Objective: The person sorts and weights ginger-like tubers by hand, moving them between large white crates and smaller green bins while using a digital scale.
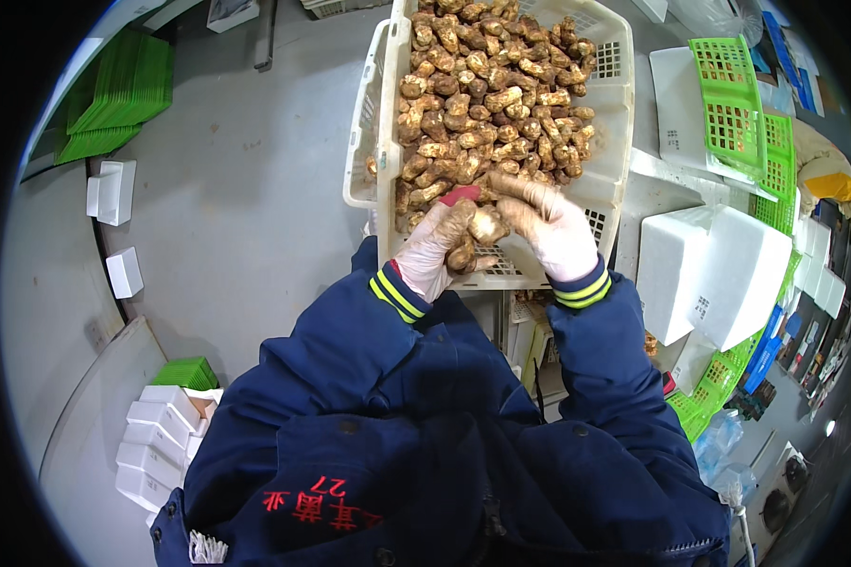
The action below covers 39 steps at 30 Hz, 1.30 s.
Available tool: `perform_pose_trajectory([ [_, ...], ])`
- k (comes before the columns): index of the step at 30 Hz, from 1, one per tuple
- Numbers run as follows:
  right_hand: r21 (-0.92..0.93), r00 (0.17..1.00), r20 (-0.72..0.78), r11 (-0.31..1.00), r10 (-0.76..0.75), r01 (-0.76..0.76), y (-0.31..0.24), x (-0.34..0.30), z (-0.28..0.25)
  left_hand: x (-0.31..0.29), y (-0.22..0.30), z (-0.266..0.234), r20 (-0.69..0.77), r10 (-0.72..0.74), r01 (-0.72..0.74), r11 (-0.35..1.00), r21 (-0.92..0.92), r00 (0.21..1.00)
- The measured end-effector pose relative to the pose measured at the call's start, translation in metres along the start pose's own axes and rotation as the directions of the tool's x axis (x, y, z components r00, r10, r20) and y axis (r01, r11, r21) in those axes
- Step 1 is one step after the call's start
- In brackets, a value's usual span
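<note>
**Both gloved hands in the mushroom crate**

So the left hand point(435, 248), in a pale glove, is curled around a couple of brown mushrooms point(465, 253) at the near edge of the white plastic crate point(611, 94). Fingers are wrapped around them, so that's a proper grasp, not just resting. Something small and red point(460, 195) pokes out right above its fingertips, can't tell what it is.

The right hand point(550, 227) is just beside it, also gloved, with a single fat mushroom point(487, 225) pinched between it and the left hand. Its fingers reach forward onto the pile, palm down. Looks like it's gripping that one mushroom from the side, but how firmly I can't really say.

The rest of the mushroom heap point(487, 94) fills the crate from the middle to the far end, stubby tan pieces with darker caps, piled loosely. The near right corner of the crate is bare, so you can see the slotted bottom there.

Both arms are in dark blue jacket sleeves point(586, 350) with yellow striped cuffs.

Around it: white foam boxes point(719, 274) to the right of the crate, with green plastic baskets point(739, 113) beyond them. On the grey floor point(246, 208) to the left, a stack of green trays point(123, 94) at the far left and a few small white boxes point(156, 435) near the lower left.
</note>
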State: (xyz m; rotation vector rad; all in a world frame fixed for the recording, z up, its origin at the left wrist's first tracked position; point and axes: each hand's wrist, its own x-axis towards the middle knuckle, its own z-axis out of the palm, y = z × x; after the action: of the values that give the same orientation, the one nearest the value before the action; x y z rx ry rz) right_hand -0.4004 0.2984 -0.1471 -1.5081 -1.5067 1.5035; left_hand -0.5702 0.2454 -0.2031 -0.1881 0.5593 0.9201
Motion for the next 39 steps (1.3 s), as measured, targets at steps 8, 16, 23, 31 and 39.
perform_pose_trajectory([
  [8,-0.79,0.909,0.22,0.482,-0.355,0.379,0.049,0.082,0.049,-0.025,0.008,-0.001,0.239,-0.08,0.088,0.996,-0.023,0.968],
  [16,-0.581,0.999,-0.019,0.814,-0.046,0.026,0.07,0.059,0.021,-0.04,0.014,-0.01,0.077,-0.132,0.125,0.988,0.096,0.988],
  [23,0.297,0.913,0.17,0.864,0.37,-0.406,0.018,0.008,-0.003,-0.035,0.013,-0.008,0.083,-0.08,0.076,0.996,0.051,0.993],
  [31,-0.607,0.976,-0.092,0.788,-0.198,0.102,0.019,0.013,-0.015,-0.031,0.009,-0.001,0.191,-0.189,0.187,0.982,0.032,0.963],
  [39,-0.982,0.969,0.058,0.162,-0.24,0.099,0.05,0.066,-0.018,-0.031,0.001,-0.011,0.238,-0.204,0.217,0.976,-0.028,0.949],
])
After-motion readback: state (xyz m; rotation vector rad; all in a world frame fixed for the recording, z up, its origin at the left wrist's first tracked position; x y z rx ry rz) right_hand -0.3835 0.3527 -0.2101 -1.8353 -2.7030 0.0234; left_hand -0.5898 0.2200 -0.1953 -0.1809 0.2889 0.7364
